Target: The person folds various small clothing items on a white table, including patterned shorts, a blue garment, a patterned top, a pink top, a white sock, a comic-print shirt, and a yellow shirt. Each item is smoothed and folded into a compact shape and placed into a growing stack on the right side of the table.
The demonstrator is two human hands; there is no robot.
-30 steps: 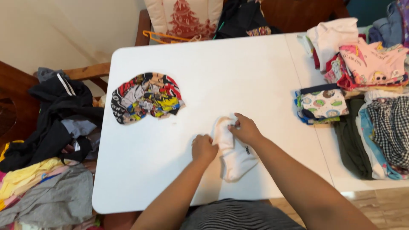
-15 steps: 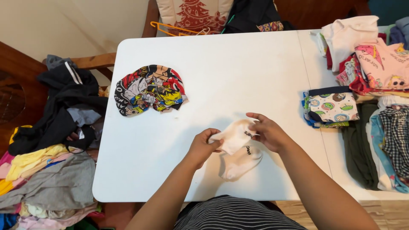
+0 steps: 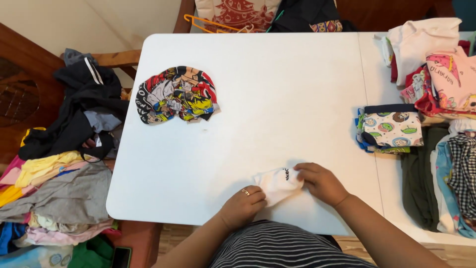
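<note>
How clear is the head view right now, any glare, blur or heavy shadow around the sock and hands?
Head view: light is even and soft, with no glare on the white table; the white sock is sharp though low in contrast against it; left hand and right hand show no motion blur and cast only faint shadows.

White table [image 3: 277, 74] fills the view under even indoor light, a cream wall [image 3: 74, 22] behind. Dark wooden chair [image 3: 29, 74] stands left; wood-look floor [image 3: 446, 248] shows at lower right.

The sock [image 3: 277, 184] is white with small black print, on a white desk [image 3: 277, 89]. The cloth [image 3: 176, 94] bears a red, yellow and black comic pattern. The folded briefs [image 3: 391, 127] are white with green cartoon faces.
</note>
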